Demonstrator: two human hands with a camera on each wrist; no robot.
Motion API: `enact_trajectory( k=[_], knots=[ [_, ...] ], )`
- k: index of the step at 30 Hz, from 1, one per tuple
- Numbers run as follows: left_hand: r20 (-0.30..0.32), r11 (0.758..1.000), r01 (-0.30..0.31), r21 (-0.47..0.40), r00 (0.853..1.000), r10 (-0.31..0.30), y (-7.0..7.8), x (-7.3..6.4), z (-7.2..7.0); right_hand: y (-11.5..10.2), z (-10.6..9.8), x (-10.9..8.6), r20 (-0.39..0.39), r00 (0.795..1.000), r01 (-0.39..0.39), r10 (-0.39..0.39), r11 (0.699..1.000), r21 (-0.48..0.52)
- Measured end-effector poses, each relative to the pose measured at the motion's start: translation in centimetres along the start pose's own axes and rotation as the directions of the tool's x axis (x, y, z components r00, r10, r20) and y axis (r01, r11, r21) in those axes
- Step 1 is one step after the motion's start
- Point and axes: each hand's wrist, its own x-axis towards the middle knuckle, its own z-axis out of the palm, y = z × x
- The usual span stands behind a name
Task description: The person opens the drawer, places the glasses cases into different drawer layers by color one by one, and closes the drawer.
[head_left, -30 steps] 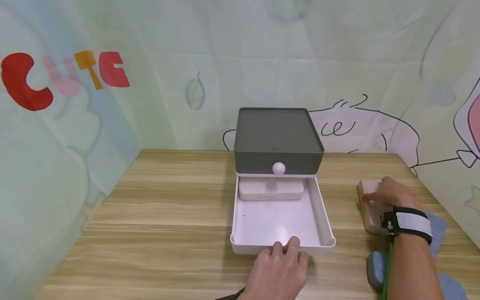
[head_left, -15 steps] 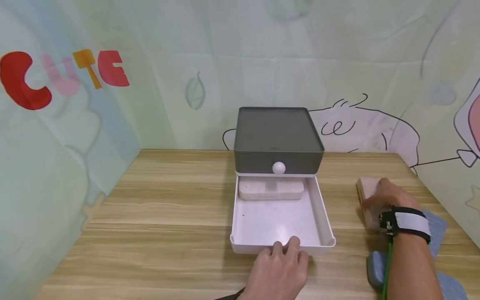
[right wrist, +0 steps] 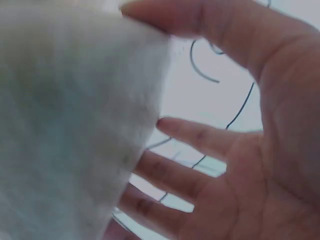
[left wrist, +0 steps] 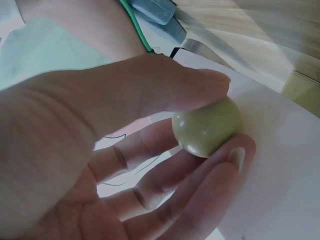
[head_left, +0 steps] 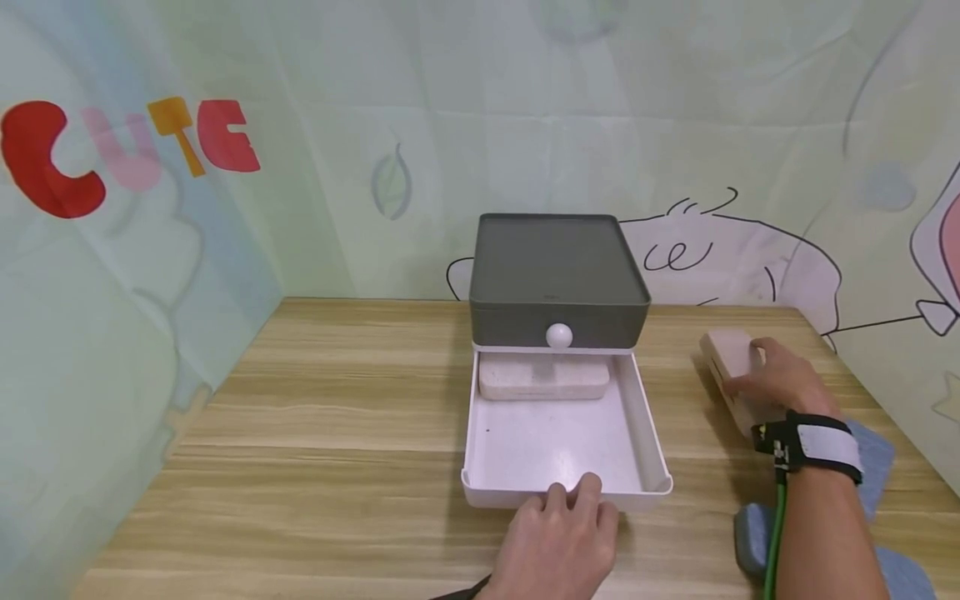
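Note:
My left hand (head_left: 555, 546) is at the front of the pulled-out white drawer (head_left: 532, 450). In the left wrist view its thumb and fingers pinch a round knob (left wrist: 207, 127) on the drawer front. Inside the drawer, toward the back, lies a pale oblong block (head_left: 543, 379). On the right, my right hand (head_left: 783, 383) grips a pale pink oblong block (head_left: 729, 354) with a dark line along its side. The block looks tilted and raised off the table. In the right wrist view its fuzzy-looking surface (right wrist: 75, 115) fills the left side, between thumb and fingers.
The drawer belongs to a small grey-topped cabinet (head_left: 555, 258), whose upper drawer is closed and has a white knob (head_left: 558, 336). Several blue pieces (head_left: 753, 542) lie under and beside the right forearm. Printed cloth walls stand behind and at both sides of the wooden table (head_left: 300, 467).
My right hand has moved the pink block slightly away and to the left, and its far end has risen. The left hand and the drawer have stayed where they were.

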Motion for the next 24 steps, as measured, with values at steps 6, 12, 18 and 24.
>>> enact_trajectory(
  k=[6,12,18,24],
  knots=[
    [-0.013,1.000,0.004,-0.002,1.000,-0.004,0.0,0.0,0.0,-0.5,0.0,0.0,-0.098,0.993,0.064,-0.063,0.998,0.012],
    [-0.015,1.000,0.004,-0.002,1.000,-0.004,0.0,0.0,0.0,-1.0,0.1,0.0,-0.185,0.979,0.095,-0.083,0.994,0.056],
    [-0.025,1.000,0.008,-0.003,1.000,-0.008,0.0,0.0,0.1,-2.0,0.0,-0.4,-0.243,0.962,0.157,-0.126,0.981,0.111],
    [-0.022,1.000,0.002,-0.002,1.000,-0.002,0.0,0.0,0.1,-3.2,-0.4,-1.3,-0.304,0.942,0.186,-0.141,0.975,0.124]
  ],
)
